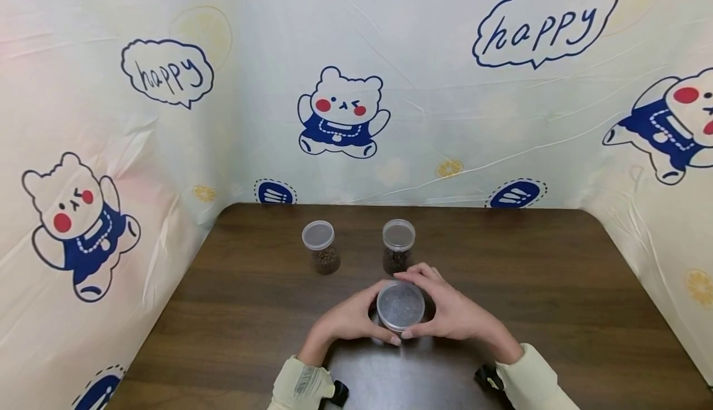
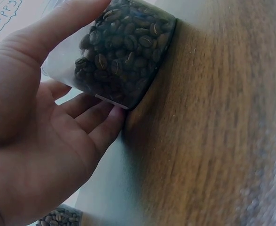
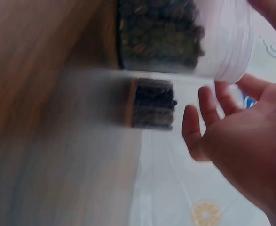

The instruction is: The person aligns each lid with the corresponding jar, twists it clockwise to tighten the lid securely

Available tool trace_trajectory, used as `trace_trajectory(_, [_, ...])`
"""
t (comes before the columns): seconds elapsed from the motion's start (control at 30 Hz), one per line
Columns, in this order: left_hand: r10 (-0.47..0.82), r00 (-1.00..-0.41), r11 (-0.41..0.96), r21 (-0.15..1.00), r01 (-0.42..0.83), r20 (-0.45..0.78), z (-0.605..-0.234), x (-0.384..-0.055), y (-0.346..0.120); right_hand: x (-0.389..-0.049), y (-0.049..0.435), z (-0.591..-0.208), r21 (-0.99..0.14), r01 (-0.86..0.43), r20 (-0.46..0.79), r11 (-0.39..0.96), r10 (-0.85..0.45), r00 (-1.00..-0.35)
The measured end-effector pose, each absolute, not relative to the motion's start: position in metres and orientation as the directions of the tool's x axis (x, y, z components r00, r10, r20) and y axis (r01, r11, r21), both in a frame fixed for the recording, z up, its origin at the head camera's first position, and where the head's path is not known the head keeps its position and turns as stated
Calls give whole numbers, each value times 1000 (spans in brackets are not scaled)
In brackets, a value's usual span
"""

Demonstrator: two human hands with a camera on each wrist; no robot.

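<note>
A clear jar of dark coffee beans with a translucent lid (image 1: 400, 306) stands upright on the table near its front. My left hand (image 1: 352, 318) grips the jar's left side. In the left wrist view, the thumb lies across the jar (image 2: 123, 52) and the fingertips touch it low, near the base. From the right, my right hand (image 1: 458, 312) holds the same jar around its lid with thumb and index finger. Seen from the right wrist, the other fingers (image 3: 208, 106) are loosely bent below the lid rim.
Two smaller lidded jars stand farther back: one with brown beans (image 1: 325, 258) at the left, another with darker contents (image 1: 397, 258) just behind my right hand. The brown wooden table (image 1: 250, 348) ends at a printed cloth backdrop (image 1: 423, 88) behind and at both sides.
</note>
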State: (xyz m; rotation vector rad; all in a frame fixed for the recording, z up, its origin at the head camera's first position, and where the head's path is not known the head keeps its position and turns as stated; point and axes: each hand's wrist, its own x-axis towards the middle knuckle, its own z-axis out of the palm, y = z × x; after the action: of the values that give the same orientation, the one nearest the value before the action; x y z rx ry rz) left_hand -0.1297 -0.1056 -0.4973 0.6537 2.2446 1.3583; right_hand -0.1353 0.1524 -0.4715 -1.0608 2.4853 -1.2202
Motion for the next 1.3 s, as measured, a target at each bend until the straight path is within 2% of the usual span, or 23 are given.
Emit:
trace_trajectory(0.17, [597,-793,411,894,178,-117,-498,-130,-105,-118,138,-462,-655,-490,133,575,-550,-824])
trace_trajectory(0.3, [603,-792,411,887,209,-93,-499,-131,-105,-105,123,-459,-539,-431,144,724,-425,-894])
trace_trajectory(0.43, [605,-792,417,879,230,-80,-501,-131,-107,-96,116,-460,-422,-408,196,810,-358,-913])
trace_trajectory(0.5, [607,-791,415,878,237,-73,-501,-131,-107,-96,115,-459,-397,-408,196,822,-358,-913])
trace_trajectory(0.57, [608,-791,410,882,232,-74,-501,-131,-107,-97,117,-458,-412,-414,172,812,-377,-910])
trace_trajectory(0.67, [610,-788,407,886,222,-82,-502,-131,-107,-102,125,-454,-516,-426,109,743,-437,-893])
trace_trajectory(0.83, [602,-792,405,893,194,-101,-502,-131,-107,-116,141,-453,-656,-492,92,572,-587,-804])
trace_trajectory(1.0, [601,-793,402,896,188,-103,-502,-132,-106,-127,149,-459,-681,-540,115,495,-656,-746])
trace_trajectory(1.3, [604,-790,399,897,188,-103,-501,-131,-106,-129,149,-466,-670,-559,133,488,-663,-737])
